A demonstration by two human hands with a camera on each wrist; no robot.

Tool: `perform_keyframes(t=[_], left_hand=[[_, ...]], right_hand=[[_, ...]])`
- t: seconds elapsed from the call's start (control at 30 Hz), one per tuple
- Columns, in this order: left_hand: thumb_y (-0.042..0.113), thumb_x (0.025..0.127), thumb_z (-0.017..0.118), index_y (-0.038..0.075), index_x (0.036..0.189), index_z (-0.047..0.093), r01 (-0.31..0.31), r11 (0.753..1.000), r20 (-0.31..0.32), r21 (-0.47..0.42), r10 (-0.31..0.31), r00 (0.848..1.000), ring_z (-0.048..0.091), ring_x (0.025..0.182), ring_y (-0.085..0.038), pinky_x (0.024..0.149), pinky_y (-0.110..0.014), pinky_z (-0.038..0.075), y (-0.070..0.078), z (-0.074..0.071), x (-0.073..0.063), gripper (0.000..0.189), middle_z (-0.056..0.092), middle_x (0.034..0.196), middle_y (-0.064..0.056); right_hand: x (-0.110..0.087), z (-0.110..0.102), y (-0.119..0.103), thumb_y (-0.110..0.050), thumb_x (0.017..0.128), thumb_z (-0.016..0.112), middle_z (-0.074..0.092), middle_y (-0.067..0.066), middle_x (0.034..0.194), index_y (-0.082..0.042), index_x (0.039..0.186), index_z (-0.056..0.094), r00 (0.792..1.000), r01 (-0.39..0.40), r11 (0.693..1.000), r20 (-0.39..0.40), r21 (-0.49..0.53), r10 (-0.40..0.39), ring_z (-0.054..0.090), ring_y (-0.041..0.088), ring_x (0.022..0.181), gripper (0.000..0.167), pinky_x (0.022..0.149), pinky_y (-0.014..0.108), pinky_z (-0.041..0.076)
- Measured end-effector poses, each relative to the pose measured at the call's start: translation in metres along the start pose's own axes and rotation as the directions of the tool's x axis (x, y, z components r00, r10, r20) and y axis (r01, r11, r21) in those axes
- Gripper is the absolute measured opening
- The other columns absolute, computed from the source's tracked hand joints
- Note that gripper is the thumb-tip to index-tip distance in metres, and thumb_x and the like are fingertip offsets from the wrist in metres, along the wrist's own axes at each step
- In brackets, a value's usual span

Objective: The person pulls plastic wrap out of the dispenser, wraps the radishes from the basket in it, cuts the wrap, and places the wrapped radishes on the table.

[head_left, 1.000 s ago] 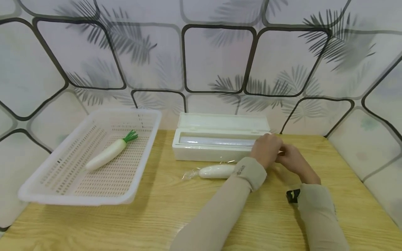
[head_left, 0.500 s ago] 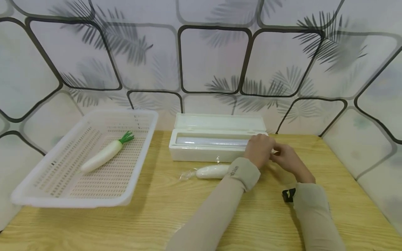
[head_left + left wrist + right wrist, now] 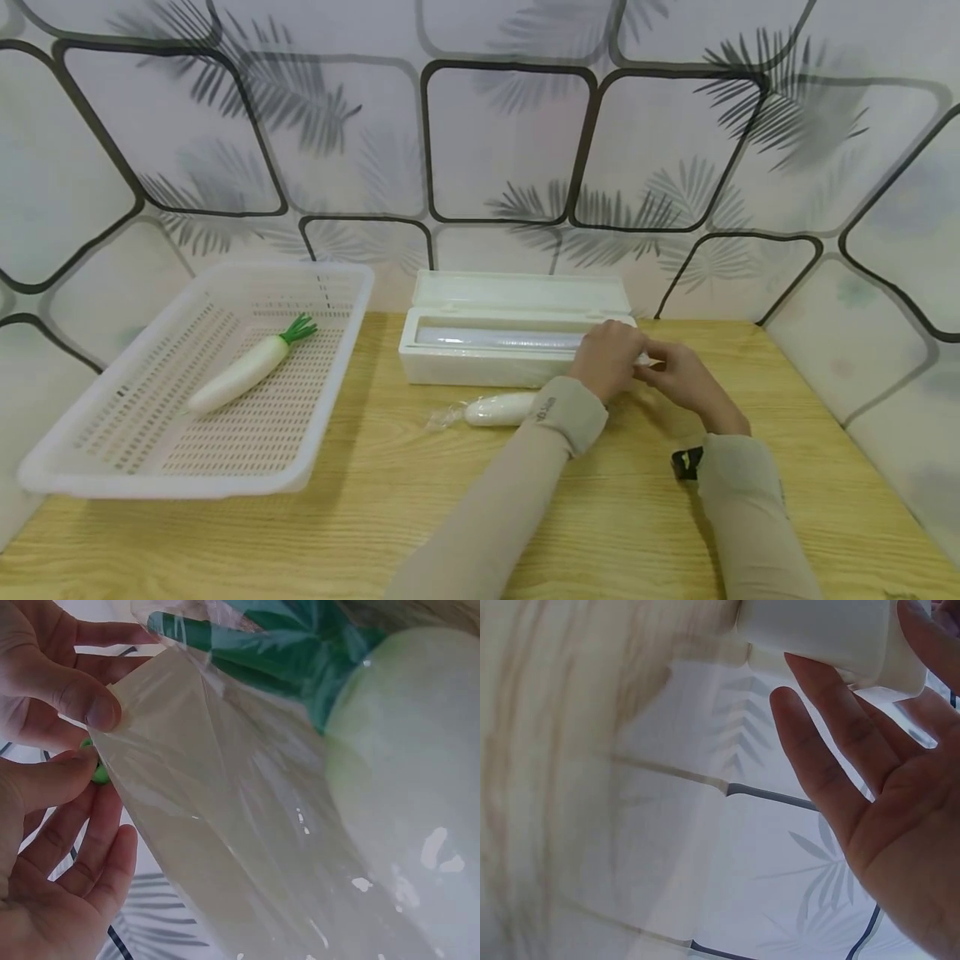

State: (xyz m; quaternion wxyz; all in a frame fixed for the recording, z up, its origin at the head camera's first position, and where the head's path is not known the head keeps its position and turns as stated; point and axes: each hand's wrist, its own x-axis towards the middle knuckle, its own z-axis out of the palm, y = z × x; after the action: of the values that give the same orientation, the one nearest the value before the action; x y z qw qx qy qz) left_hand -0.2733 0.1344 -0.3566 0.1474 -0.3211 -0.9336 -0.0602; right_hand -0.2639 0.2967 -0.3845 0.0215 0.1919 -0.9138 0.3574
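Note:
A white cling film box (image 3: 480,367) stands against the wall with its lid (image 3: 517,292) raised and a film roll (image 3: 498,337) inside. My left hand (image 3: 609,357) is at the box's right part; in the left wrist view its thumb and finger pinch a small green slider (image 3: 99,774) at the box edge. My right hand (image 3: 688,382) holds the right end of the box, thumb in front, some fingers (image 3: 810,746) extended along the end. Just before the box lies a white radish (image 3: 501,410) in clear film, its green leafy end hidden by my left arm in the head view.
At the left, a white perforated basket (image 3: 187,485) contains an unwrapped radish (image 3: 240,379) with green leaf stubs. All stands on a wood-grain table (image 3: 360,533), with patterned walls behind and at both sides. A small black device (image 3: 687,463) sits at my right wrist.
My left hand has shifted a little leftward along the box, while my right hand stays at its end. The whole head view has drifted slightly left.

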Motion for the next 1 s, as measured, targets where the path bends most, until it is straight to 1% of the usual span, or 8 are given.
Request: perform_keyframes(t=[0.13,0.3,0.47,0.57,0.67,0.73,0.83,1.0], left_hand=[[0.027,0.086,0.084,0.027,0.110,0.080,-0.002,1.000,-0.006,-0.007,0.002,1.000,0.066,0.091,-0.011,0.079,-0.020,0.055,-0.002,0.000,-0.002,0.025,0.073,0.096,0.006],[0.028,0.089,0.081,0.032,0.117,0.078,0.000,1.000,-0.012,-0.001,0.000,1.000,0.066,0.093,-0.012,0.079,-0.021,0.055,-0.004,-0.002,-0.003,0.028,0.073,0.097,0.005],[0.023,0.095,0.075,0.025,0.119,0.077,-0.001,1.000,-0.018,-0.014,0.001,1.000,0.067,0.081,-0.009,0.071,-0.018,0.055,-0.007,-0.005,-0.005,0.025,0.074,0.090,0.003],[0.014,0.097,0.070,0.017,0.115,0.078,-0.002,1.000,0.001,-0.008,0.002,1.000,0.067,0.080,-0.007,0.068,-0.015,0.053,-0.013,-0.008,-0.008,0.019,0.074,0.091,0.003],[0.004,0.097,0.068,0.012,0.106,0.079,0.002,1.000,0.030,-0.022,-0.001,1.000,0.068,0.083,-0.008,0.069,-0.014,0.053,-0.021,-0.012,-0.013,0.016,0.075,0.094,0.002],[0.000,0.095,0.069,0.010,0.102,0.079,0.006,0.998,0.050,-0.056,-0.004,0.999,0.069,0.087,-0.010,0.072,-0.014,0.053,-0.028,-0.014,-0.016,0.016,0.075,0.097,0.001],[-0.005,0.093,0.068,0.008,0.101,0.079,0.011,0.996,0.061,-0.093,-0.006,0.998,0.070,0.090,-0.012,0.075,-0.016,0.054,-0.037,-0.017,-0.021,0.019,0.076,0.100,-0.002],[-0.008,0.091,0.068,0.005,0.103,0.079,0.012,0.990,0.057,-0.140,-0.004,0.998,0.071,0.095,-0.016,0.079,-0.017,0.055,-0.052,-0.021,-0.033,0.021,0.076,0.103,-0.006]], right_hand=[[0.000,0.001,0.002,-0.006,0.099,0.065,0.056,0.038,0.130,0.016,0.135,0.054,1.000,-0.006,1.000,0.007,0.012,0.006,0.070,0.046,0.097,0.043,0.070,0.039,0.061],[-0.001,0.000,0.004,-0.008,0.099,0.066,0.053,0.038,0.134,0.014,0.140,0.050,1.000,0.009,1.000,0.008,0.018,-0.010,0.071,0.044,0.095,0.049,0.068,0.040,0.061],[-0.002,0.000,0.005,-0.009,0.099,0.066,0.047,0.038,0.140,0.011,0.145,0.045,1.000,0.011,0.999,0.016,0.032,-0.012,0.071,0.043,0.095,0.054,0.069,0.041,0.061],[-0.001,-0.002,0.005,-0.012,0.100,0.066,0.043,0.039,0.143,0.008,0.149,0.040,0.999,-0.015,0.999,0.031,0.036,0.014,0.072,0.040,0.091,0.059,0.069,0.041,0.060],[-0.001,-0.004,0.005,-0.014,0.100,0.066,0.042,0.040,0.143,0.005,0.152,0.036,0.998,-0.047,0.998,0.041,0.041,0.045,0.073,0.037,0.087,0.062,0.069,0.042,0.060],[0.000,-0.005,0.004,-0.014,0.100,0.066,0.043,0.041,0.141,0.005,0.152,0.035,0.998,-0.050,0.998,0.043,0.046,0.048,0.073,0.037,0.087,0.063,0.071,0.043,0.060],[0.000,-0.005,0.002,-0.013,0.100,0.066,0.044,0.042,0.139,0.005,0.152,0.035,0.998,-0.048,0.997,0.044,0.062,0.045,0.073,0.038,0.087,0.063,0.074,0.043,0.060],[0.000,-0.004,0.002,-0.013,0.100,0.066,0.042,0.042,0.141,0.005,0.153,0.034,0.998,-0.051,0.996,0.051,0.079,0.047,0.072,0.037,0.088,0.064,0.076,0.042,0.060]])
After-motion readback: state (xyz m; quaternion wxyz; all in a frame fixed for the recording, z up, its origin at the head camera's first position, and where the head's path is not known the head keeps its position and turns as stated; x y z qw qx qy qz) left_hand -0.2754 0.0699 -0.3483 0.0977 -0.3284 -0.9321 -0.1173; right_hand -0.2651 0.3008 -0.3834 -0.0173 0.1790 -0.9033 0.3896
